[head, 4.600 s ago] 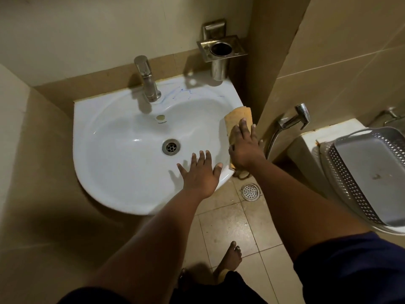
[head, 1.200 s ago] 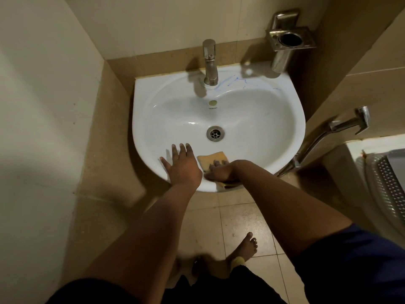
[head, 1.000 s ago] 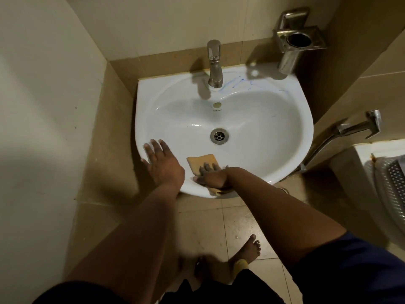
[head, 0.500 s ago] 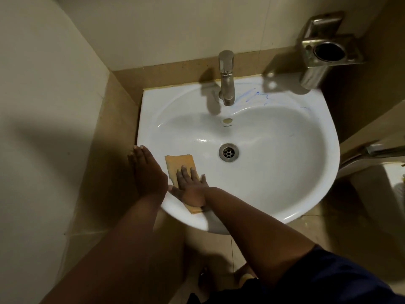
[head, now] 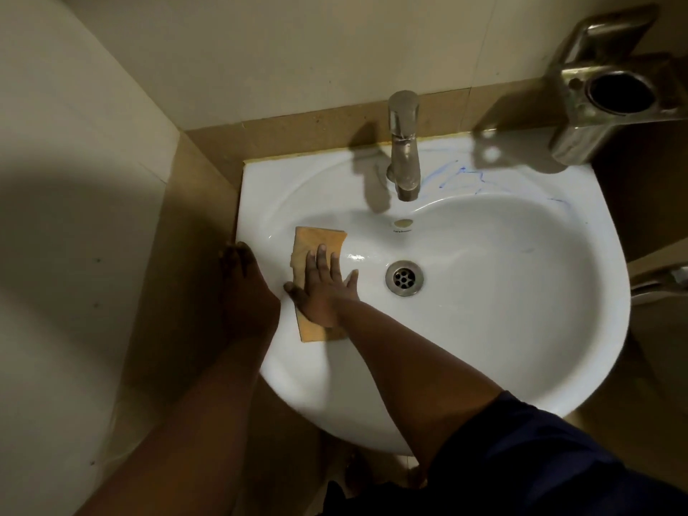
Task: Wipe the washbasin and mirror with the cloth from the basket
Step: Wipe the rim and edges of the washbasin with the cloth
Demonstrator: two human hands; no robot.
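The right hand [head: 323, 288] lies flat on the orange cloth [head: 316, 247], its fingers [head: 321, 256] straight and spread, pressing it against the inner left slope of the white washbasin [head: 521, 292], just left of the drain [head: 404, 278]. The left hand [head: 245, 288] rests on the basin's left rim; it is in shadow, but its fingers seem straight and close together, holding nothing. A steel tap [head: 404, 147] stands at the back rim, with blue marks [head: 461, 176] beside it. A metal tumbler holder [head: 614, 98] hangs on the wall at upper right.
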